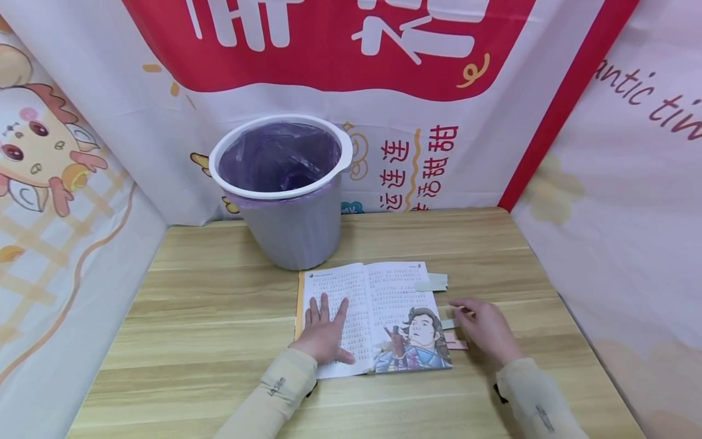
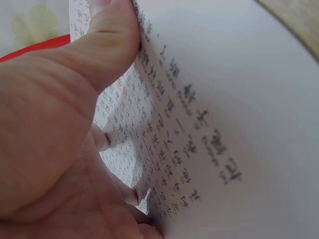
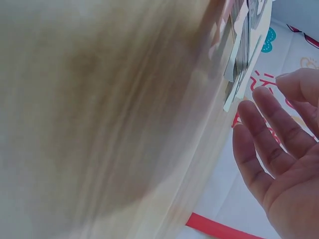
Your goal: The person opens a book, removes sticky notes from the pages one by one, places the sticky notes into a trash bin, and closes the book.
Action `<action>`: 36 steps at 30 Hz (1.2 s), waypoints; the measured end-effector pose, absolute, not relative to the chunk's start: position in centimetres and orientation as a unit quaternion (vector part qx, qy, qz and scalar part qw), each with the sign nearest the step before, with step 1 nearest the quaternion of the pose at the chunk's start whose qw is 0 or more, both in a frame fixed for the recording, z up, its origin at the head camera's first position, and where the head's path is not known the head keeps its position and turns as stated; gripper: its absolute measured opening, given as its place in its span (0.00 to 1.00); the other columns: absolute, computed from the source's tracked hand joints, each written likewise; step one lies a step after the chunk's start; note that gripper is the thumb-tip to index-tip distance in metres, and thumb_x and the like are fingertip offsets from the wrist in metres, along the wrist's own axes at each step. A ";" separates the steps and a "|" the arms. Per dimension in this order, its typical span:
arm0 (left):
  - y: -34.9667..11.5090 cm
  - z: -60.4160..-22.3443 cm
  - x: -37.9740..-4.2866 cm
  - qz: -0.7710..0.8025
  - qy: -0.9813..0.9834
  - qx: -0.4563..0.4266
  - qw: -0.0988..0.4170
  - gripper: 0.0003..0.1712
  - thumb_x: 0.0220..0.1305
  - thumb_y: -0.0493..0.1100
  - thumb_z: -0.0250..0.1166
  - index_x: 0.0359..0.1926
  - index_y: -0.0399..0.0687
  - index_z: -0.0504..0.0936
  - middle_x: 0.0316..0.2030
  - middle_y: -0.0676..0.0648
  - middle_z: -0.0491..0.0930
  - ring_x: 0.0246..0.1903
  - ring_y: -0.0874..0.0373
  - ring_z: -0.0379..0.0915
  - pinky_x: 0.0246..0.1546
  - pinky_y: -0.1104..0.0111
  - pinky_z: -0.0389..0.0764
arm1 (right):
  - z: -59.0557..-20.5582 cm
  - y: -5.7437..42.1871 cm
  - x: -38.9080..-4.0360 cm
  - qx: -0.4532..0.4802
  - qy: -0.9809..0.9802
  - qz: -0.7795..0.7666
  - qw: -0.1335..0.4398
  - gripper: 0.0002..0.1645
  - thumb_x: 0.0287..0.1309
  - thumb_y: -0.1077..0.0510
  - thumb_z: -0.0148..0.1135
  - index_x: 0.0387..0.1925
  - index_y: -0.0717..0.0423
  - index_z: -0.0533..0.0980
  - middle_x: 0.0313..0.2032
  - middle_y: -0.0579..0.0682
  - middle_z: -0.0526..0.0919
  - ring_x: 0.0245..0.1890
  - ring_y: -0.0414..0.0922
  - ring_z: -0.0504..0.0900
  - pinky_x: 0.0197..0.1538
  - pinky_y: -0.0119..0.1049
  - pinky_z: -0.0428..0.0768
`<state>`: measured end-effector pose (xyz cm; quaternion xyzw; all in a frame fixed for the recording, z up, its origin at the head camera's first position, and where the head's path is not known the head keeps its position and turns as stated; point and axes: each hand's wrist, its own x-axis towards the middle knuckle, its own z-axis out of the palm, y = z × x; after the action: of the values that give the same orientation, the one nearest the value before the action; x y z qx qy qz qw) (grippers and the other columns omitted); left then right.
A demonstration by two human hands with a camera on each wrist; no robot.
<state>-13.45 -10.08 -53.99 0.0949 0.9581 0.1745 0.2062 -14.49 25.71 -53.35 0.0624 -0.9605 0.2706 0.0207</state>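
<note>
The left hand [image 1: 322, 338], grip spread wide, rests on the left page [image 1: 358, 314] of an open book [image 1: 396, 299] on the tabletop [image 1: 208, 317]; just right of it, the right hand [image 1: 489, 331] hovers near paper tabs [image 1: 438, 282], grip loose and empty.

3 colourful cloth walls [image 1: 477, 152] around a wood-grain table [image 1: 192, 311]

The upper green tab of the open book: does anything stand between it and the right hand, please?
Nothing visible does. In the head view, only table shows between the right hand and the upper green tab; the lower tabs lie nearer the person.
</note>
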 end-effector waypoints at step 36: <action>-9.9 -53.3 -13.1 0.176 0.958 0.093 0.205 0.75 0.33 0.65 0.74 0.79 0.55 0.43 0.75 0.28 0.28 0.73 0.27 0.21 0.72 0.42 0.36 | -53.6 24.0 -21.3 0.136 -0.975 0.177 -0.014 0.20 0.52 0.59 0.68 0.50 0.54 0.83 0.51 0.55 0.84 0.54 0.56 0.81 0.58 0.53 0.76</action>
<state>-13.09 -9.88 -53.31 0.0931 0.9582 0.1760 0.2052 -21.25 23.99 -53.60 0.1359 -0.9746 0.1775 -0.0139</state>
